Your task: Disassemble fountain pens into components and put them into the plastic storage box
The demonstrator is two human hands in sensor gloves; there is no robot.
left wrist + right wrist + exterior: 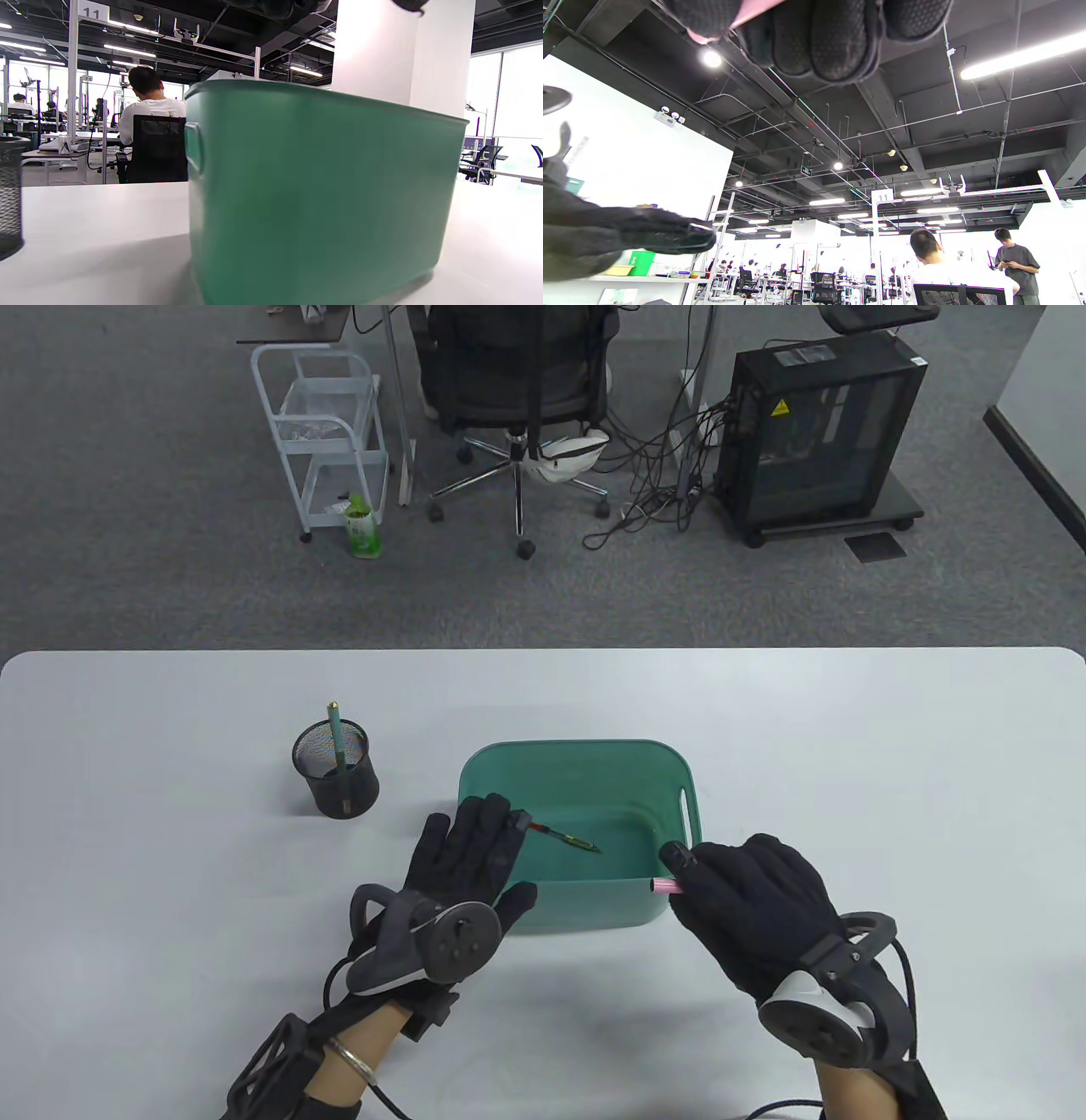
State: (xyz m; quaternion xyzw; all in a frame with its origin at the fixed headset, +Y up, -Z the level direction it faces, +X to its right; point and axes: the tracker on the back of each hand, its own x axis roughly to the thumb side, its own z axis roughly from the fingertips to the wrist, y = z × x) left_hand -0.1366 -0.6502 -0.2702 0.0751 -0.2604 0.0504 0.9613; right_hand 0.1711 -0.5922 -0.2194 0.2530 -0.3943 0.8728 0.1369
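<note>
The teal plastic storage box (584,906) stands mid-table; its outer wall (322,190) fills the left wrist view. My left hand (472,848) lies flat over the box's left rim, fingers stretched out and thumb apart. A thin nib section (566,839) with a red end and green body lies in the box just off my fingertips; nothing is pinched. My right hand (728,887) is at the box's near right corner, fingers curled round a pink pen barrel (664,886). The pink barrel (755,10) also shows between my gloved fingers (823,38) in the right wrist view.
A black mesh pen cup (336,772) with a green pen (337,736) upright in it stands left of the box, and its mesh cup (8,195) shows at the left wrist view's edge. Beyond the table's far edge are an office chair (517,381), a cart and a computer case.
</note>
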